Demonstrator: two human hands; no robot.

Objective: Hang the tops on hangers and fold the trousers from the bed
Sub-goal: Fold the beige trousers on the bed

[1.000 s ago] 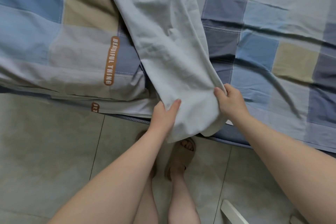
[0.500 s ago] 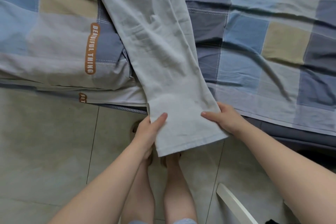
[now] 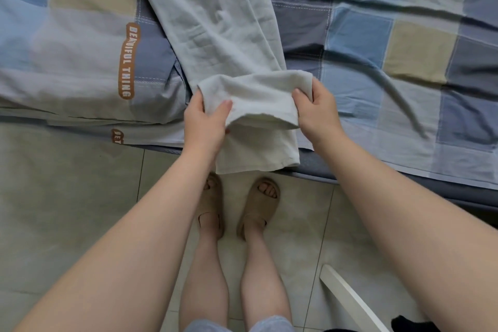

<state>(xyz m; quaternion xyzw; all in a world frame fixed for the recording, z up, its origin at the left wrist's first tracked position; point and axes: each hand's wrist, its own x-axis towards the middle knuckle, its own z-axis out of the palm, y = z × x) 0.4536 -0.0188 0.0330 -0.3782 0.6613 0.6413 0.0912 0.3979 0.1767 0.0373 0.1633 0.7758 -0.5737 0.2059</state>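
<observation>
Both hands clamp on one leg of the pale grey trousers [image 3: 210, 21], which lie on the bed [image 3: 377, 43] and stretch away beyond the fingers. The left hand [image 3: 204, 121] pinches the leg's left edge, thumb on top and the other fingers curled underneath. The right hand [image 3: 318, 110] grips the right edge, thumb pressed on the upper face. Between the two hands the cloth rises in a raised fold, and below them the hem end hangs over the bed's edge toward the tiled floor [image 3: 67, 197]. Just left of the left hand, the patchwork cover carries an orange label [image 3: 126, 62] reading BEAUTIFUL THING. Under the wrists stand two feet in tan sandals [image 3: 258, 205].
</observation>
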